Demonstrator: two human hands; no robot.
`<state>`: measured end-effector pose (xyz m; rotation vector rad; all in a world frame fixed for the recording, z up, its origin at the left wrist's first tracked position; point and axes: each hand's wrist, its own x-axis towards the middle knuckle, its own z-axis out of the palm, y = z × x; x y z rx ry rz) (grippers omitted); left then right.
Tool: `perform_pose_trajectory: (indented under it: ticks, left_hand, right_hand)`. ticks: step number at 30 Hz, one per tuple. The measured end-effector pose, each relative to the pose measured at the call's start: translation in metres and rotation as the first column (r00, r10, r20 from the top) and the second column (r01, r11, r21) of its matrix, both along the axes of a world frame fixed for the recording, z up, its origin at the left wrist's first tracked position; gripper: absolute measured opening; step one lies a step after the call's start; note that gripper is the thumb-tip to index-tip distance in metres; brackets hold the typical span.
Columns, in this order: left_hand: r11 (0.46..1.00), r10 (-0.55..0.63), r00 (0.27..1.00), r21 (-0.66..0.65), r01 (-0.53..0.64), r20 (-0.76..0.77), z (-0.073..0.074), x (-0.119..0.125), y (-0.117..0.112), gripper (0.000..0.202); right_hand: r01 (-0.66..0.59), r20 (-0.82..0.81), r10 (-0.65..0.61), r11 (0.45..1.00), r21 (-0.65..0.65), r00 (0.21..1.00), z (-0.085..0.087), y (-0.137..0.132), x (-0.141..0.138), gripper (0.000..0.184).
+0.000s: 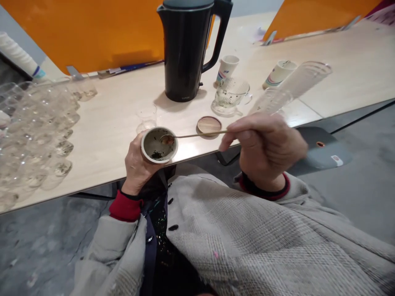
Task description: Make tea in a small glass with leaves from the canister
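My left hand (135, 166) is wrapped round a tea canister (148, 152), its mouth tilted toward me, with a little dark loose tea at the bottom. My right hand (268, 148) pinches the thin handle of a long golden spoon (200, 135). The spoon's bowl is inside the canister, near its upper right wall. A round wooden lid (210, 125) lies on the table just beyond the spoon's handle. Behind it stands a glass cup (231, 94) with dark tea bits clinging to its wall.
A black electric kettle (187, 53) stands at the back. Many clear cups (37, 131) crowd the left side, some with tea leaves. Two paper cups (227, 68) and a stack of clear plastic cups (305, 80) are on the right. A grey stool (317, 150) stands below the table (108, 144).
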<state>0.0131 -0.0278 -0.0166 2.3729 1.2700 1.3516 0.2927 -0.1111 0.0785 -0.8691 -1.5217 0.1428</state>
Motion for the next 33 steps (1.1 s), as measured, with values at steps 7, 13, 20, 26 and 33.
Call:
perform_pose_trajectory:
  ticks: [7, 13, 20, 26, 33]
  left_hand:
    - [0.998, 0.001, 1.000, 0.058, 0.000, -0.018, -0.007, 0.000, -0.001, 0.114]
    - [0.994, -0.037, 0.998, 0.102, 0.042, -0.050, -0.008, -0.001, -0.001, 0.117]
    - [0.994, -0.018, 0.999, 0.111, 0.022, -0.042, -0.011, -0.003, 0.002, 0.111]
    - [0.998, 0.007, 0.999, 0.062, -0.004, -0.053, -0.009, -0.003, 0.001, 0.110]
    - [0.999, -0.032, 0.999, 0.044, 0.032, -0.011, -0.004, 0.000, -0.001, 0.109]
  right_hand:
    - [-0.122, 0.304, 0.077, 0.984, 0.131, 0.949, -0.006, 0.014, -0.019, 0.018]
    - [-0.171, 0.373, 0.102, 0.973, 0.158, 0.922, -0.021, 0.026, -0.028, 0.022]
    - [-0.161, 0.413, 0.111, 0.983, 0.087, 0.904, -0.025, 0.028, -0.026, 0.022]
    - [-0.189, 0.436, 0.136, 0.979, 0.081, 0.889, -0.026, 0.029, -0.024, 0.020]
    - [-0.259, 0.393, 0.211, 0.963, 0.072, 0.895, -0.028, 0.031, -0.028, 0.021]
